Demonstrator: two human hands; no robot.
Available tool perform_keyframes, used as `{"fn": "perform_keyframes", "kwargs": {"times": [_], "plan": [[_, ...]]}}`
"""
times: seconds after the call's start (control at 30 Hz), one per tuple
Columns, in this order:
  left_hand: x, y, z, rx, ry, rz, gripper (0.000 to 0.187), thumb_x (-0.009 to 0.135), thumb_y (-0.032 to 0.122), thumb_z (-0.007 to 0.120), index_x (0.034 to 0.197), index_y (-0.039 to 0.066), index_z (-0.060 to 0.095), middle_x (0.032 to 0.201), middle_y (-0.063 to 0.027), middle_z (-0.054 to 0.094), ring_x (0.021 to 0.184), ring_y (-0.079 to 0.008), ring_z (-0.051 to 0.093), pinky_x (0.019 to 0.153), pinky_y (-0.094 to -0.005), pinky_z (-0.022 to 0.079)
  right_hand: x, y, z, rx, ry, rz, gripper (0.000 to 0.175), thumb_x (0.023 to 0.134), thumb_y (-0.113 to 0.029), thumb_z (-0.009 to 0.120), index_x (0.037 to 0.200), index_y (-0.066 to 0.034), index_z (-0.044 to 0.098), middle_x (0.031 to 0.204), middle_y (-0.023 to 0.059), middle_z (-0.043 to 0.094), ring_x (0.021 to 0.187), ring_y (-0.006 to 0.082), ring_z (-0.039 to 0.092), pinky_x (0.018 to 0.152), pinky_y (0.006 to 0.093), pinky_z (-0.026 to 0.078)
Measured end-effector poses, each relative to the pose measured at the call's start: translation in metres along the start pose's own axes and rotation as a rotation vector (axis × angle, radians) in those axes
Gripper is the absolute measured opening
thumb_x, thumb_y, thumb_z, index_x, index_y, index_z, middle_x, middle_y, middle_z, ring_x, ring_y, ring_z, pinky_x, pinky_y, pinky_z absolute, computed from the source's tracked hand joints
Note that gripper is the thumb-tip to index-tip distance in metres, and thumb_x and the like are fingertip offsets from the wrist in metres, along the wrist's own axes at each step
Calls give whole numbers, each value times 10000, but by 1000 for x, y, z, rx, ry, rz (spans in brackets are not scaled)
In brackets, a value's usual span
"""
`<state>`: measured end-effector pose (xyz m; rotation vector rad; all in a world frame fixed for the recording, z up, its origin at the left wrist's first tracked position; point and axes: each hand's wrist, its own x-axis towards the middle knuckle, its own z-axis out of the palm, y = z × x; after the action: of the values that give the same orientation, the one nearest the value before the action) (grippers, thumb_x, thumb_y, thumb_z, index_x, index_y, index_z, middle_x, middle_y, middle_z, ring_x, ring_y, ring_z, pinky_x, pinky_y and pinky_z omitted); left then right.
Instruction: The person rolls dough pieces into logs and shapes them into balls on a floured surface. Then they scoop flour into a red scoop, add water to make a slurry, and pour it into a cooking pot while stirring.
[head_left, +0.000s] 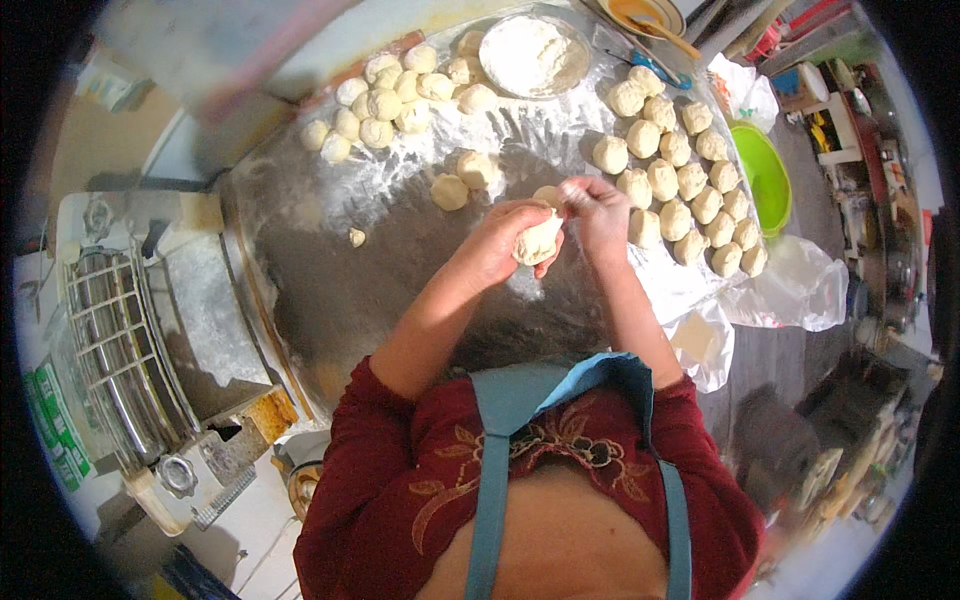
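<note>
My left hand is wrapped around a pale dough ball, its rough, creased side showing between thumb and fingers. Close against the ball's upper edge, my right hand has its fingers curled and pinched at the dough; the fingertips are partly hidden. Another pale dough piece shows just behind my hands. On the floured dark worktop beyond my left hand lie a flattened dough round and a dough ball. A small dough scrap lies farther left.
Floured dough balls cluster at the back left, beside a bowl of flour. Rows of rougher dough balls fill the right side. A green basin stands beyond the right edge. A metal roller machine stands left.
</note>
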<state>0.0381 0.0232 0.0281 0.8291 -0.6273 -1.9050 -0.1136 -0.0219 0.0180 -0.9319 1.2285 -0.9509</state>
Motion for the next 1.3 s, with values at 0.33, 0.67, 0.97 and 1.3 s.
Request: {"fn": "perform_keyframes", "kwargs": {"times": [0.33, 0.67, 0.97, 1.3], "plan": [[45, 34, -30, 1425, 551, 515, 280, 842, 66, 558, 1115, 6, 574, 1242, -179, 504, 1151, -314, 495, 979, -386, 393, 0, 32, -33, -214, 31, 5, 102, 863, -30, 591, 943, 19, 631, 776, 51, 639, 602, 94, 581, 539, 218, 461], [30, -55, -4, 1393, 520, 421, 504, 695, 65, 690, 1150, 3, 483, 1079, -177, 479, 1020, -353, 490, 892, -406, 417, 3, 38, -38, -371, 83, 41, 159, 777, -123, 699, 897, -21, 683, 775, 93, 673, 688, 137, 608, 647, 285, 485], [16, -42, -12, 602, 498, 150, 263, 829, 190, 625, 1033, 54, 529, 934, -86, 552, 837, -202, 549, 763, -322, 462, 2, 27, -24, -448, -100, -161, 113, 826, -29, 628, 921, 14, 672, 709, 25, 601, 566, 87, 506, 539, 241, 428], [-31, -18, -3, -72, 205, 36, 378, 956, 329, 405, 1005, -7, 571, 797, -120, 637, 655, -204, 627, 539, -320, 502, -19, -10, 10, -463, -360, -373, 164, 808, -10, 645, 962, 44, 664, 826, 50, 599, 683, 106, 589, 607, 233, 485]]}}
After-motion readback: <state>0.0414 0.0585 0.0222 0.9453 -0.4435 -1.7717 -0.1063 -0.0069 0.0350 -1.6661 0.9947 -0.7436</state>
